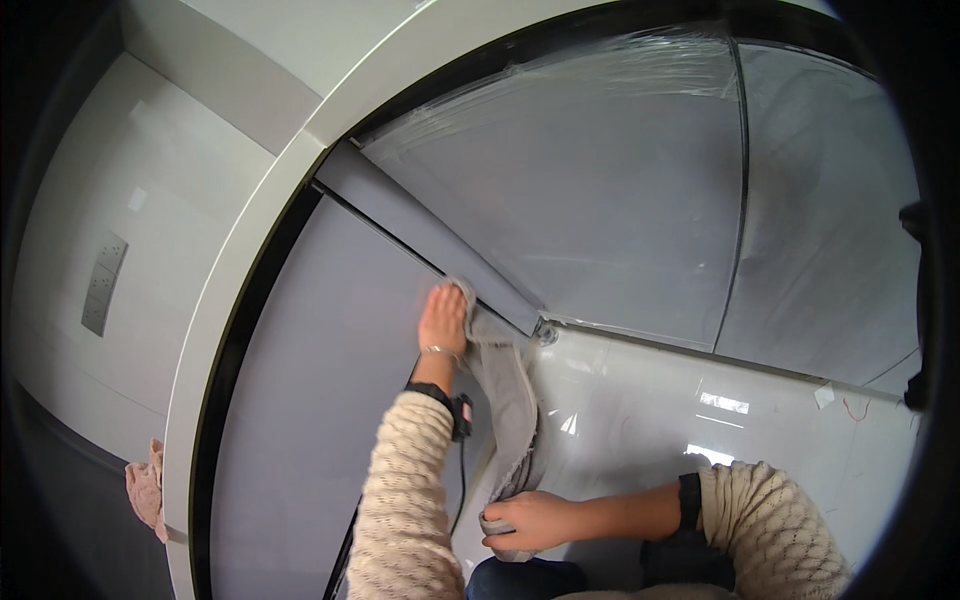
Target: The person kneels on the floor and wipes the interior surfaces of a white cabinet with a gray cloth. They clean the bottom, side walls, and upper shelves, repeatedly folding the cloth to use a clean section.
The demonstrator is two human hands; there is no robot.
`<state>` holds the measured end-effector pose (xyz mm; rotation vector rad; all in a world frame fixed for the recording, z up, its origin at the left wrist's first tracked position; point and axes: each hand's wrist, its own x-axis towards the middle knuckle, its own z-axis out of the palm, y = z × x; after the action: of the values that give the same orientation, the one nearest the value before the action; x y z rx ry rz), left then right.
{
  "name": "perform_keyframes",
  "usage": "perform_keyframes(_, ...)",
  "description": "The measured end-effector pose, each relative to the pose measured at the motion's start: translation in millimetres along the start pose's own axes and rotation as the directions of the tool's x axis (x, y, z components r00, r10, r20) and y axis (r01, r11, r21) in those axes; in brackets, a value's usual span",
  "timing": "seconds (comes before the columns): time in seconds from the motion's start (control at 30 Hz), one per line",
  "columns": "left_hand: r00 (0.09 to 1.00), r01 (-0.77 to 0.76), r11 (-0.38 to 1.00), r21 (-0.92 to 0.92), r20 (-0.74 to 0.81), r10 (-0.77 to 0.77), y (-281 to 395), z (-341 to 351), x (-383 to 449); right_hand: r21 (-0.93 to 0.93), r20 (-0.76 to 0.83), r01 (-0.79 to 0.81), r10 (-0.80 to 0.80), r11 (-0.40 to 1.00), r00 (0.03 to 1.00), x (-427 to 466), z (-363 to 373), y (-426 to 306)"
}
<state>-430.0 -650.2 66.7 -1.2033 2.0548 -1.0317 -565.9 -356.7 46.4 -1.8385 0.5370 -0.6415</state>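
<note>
My left hand [444,319] lies flat against a grey cabinet panel [330,300], beside the dark gap at the panel's edge. One end of a grey cloth [506,390] is under and beside its fingers; how firmly they hold it cannot be told. From there the cloth hangs in a long fold to my right hand [529,521], whose fingers are closed around its other end, low over the floor. A dark band with a small black device and a cable is at my left wrist.
Grey cabinet fronts [600,202], partly covered in clear plastic film, stand under a pale curved-looking countertop [232,247]. A pink cloth [146,491] hangs at its edge. Wall sockets [105,283] are at left. The glossy tiled floor [637,405] has scraps and a red thread.
</note>
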Motion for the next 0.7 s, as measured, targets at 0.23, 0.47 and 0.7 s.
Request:
perform_keyframes(0.23, 0.993, -0.113, 0.993, 0.021, 0.044, 0.112, 62, 89, -93, 0.004, 0.129, -0.049, 0.048, 0.999, 0.99, -12, -15, -16)
perform_keyframes(0.47, 0.808, 0.378, 0.901, -0.214, -0.4, -0.433, -79, -21, -68, 0.012, 0.145, -0.049, 0.047, 0.999, 0.988, -1, -4, -4)
perform_keyframes(0.7, 0.764, 0.444, 0.886, -0.134, -0.461, -0.452, -145, -95, 30, 0.099, 0.021, -0.063, 0.062, 0.993, 0.998, 3, -2, 6)
